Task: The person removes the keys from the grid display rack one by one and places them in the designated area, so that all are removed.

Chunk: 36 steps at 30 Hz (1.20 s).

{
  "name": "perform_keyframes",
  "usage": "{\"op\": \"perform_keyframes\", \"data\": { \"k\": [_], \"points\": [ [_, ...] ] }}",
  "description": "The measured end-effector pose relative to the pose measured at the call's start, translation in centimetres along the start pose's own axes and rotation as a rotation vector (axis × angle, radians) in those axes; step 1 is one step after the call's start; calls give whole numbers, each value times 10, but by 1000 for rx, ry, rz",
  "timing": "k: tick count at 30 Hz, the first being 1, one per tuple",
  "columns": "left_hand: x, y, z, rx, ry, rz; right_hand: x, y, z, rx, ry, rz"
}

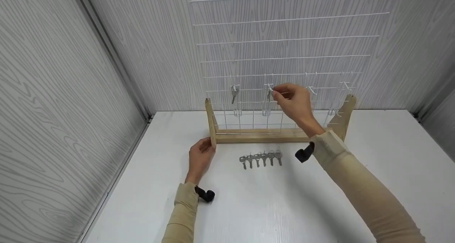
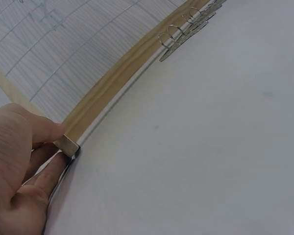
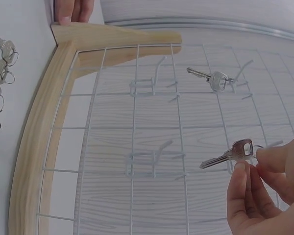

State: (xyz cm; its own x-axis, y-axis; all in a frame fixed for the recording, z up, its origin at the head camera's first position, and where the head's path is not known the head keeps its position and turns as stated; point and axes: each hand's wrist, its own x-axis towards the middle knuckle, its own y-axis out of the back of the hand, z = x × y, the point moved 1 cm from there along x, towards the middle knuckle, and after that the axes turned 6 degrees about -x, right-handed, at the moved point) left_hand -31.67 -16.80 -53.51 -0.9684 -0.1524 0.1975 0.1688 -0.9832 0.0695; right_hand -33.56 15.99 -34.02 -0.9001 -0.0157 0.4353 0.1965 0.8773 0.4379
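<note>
My right hand pinches a silver key by its small ring, up at a white hook on the wire grid. The key's blade points away from the fingertips. Another key hangs from the hook to the left. Down at the table, my left hand grips the front left end of the wooden stand that carries the grid, with thumb and fingers around its corner.
On the white table, several keys with rings lie in a row before the stand. Bare hooks are on the grid's right side, with lower ones as well. Wood-patterned panels rise behind and at the sides.
</note>
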Motion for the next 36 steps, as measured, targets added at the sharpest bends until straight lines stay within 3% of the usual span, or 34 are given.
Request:
{"op": "perform_keyframes", "data": {
  "k": [21,36],
  "points": [
    [-1,2,-1,-1,16,1,6,-11,-9,12,-25,25],
    [1,1,-2,-15,12,-1,4,-5,-14,19,5,28]
  ]
}}
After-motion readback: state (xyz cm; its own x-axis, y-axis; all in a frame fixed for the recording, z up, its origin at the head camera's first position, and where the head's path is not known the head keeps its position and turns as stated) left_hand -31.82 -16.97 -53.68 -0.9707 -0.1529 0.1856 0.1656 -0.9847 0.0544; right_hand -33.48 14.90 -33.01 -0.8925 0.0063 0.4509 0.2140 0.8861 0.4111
